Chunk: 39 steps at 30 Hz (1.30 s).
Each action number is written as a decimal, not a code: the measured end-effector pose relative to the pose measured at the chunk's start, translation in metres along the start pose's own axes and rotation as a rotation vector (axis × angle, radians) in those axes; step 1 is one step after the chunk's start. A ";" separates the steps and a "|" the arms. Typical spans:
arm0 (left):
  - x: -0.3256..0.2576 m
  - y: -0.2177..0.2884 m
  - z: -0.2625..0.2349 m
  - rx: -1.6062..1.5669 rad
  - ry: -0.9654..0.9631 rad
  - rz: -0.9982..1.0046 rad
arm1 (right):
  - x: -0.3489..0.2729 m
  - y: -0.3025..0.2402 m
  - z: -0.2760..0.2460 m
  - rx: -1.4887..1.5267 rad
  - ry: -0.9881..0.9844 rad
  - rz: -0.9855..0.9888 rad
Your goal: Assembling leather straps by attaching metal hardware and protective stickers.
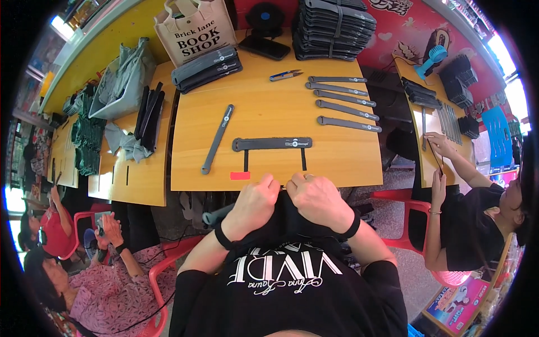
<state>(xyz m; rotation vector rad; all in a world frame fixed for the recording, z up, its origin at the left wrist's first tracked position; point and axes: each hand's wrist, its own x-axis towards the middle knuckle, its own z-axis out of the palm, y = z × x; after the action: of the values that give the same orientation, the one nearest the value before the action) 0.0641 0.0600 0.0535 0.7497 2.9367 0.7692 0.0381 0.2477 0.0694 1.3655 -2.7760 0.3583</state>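
Hands meet at the near edge of the wooden bench [269, 106]: the left hand [255, 203] and the right hand [319, 197] are both clenched, knuckles up, pinching a piece of black fabric [285, 216] that hangs between them and runs down against the person's black shirt. Where the fabric ends and the shirt begins is hard to make out, and the fingertips are hidden under the knuckles.

Just beyond the hands a long grey strap [272, 144] lies flat across two black guide marks, with a red tag [240, 176] near the bench edge. A single strap [217, 139] lies slanted to the left, a row of five straps [342, 102] to the right, and small snips [285, 74] behind them. Stacks of straps [331, 28] and a canvas tote bag [193, 31] stand at the far edge, partly cut off by the rim.
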 end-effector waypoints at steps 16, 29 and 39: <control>-0.004 -0.014 0.008 -1.516 -0.072 -0.455 | -0.003 -0.011 0.019 0.132 0.422 0.144; 0.002 -0.019 0.018 -1.683 0.225 -0.295 | -0.004 -0.008 0.027 0.665 0.622 0.329; 0.001 -0.016 0.027 -1.793 0.026 -0.231 | -0.002 -0.005 0.008 0.370 0.497 -0.034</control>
<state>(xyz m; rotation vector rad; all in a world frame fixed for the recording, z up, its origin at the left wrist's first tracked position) 0.0598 0.0604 0.0223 0.1265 1.1518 2.4698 0.0439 0.2440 0.0621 1.1663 -2.3431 1.0870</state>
